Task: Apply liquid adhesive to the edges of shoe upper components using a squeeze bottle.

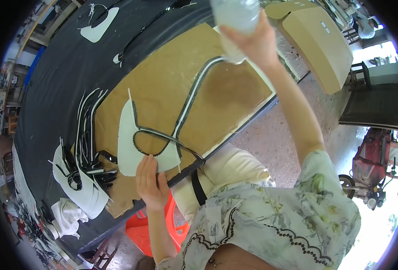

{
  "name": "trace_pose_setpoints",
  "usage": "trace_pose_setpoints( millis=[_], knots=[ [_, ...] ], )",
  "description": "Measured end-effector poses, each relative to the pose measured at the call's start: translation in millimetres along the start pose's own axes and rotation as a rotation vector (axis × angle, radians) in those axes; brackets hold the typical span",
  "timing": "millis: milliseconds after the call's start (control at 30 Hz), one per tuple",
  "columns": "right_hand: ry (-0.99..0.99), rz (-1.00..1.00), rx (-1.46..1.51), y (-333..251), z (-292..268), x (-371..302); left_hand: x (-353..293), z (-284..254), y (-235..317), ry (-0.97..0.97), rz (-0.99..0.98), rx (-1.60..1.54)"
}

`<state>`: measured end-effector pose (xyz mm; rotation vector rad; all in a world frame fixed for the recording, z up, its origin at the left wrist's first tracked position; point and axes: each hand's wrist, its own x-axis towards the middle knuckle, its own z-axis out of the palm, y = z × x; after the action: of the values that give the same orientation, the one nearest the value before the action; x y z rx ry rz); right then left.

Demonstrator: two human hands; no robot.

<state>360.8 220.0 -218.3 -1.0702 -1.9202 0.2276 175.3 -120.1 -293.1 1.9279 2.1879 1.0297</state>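
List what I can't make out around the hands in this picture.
All in the head view:
Top of the clear container: cut off by the upper edge.
Far end of the striped band: hidden behind the container.
Part of the white panel's lower edge: covered by the left hand.
Number of bundled strips: they overlap.

1. On the brown board [158,85], a white piece [127,150] is touched by the left hand [151,183].
2. Over the board's right end, a translucent container [236,15] is gripped by the right hand [258,42].
3. Dark strips [90,135] are bunched at the board's left.
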Motion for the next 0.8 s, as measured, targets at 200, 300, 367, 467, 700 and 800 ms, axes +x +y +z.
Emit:
trace_pose_setpoints(
  millis=[200,300,367,467,700,800],
  knots=[
    [0.247,0.109,0.489,-0.9,-7.4,-1.7,3.5,2.7,5.7,0.008,-0.012,0.056],
    [0.150,0.052,0.652,-17.6,18.2,-8.1,0.1,1.3,2.8,0.010,-0.003,0.052],
    [0.123,-0.067,0.368,-39.1,20.2,-9.6,-2.0,1.7,1.9,0.006,0.000,0.012],
    [0.118,0.040,0.072,-17.9,12.8,-6.0,-3.3,1.4,1.9,0.018,-0.005,0.034],
    [0.226,0.159,0.637,-55.1,4.5,-42.3,3.2,-3.4,-2.5,0.018,-0.011,0.027],
    [-0.026,0.104,0.751,-77.5,27.3,-76.0,1.0,1.7,-3.0,0.023,0.012,0.034]
  ],
)
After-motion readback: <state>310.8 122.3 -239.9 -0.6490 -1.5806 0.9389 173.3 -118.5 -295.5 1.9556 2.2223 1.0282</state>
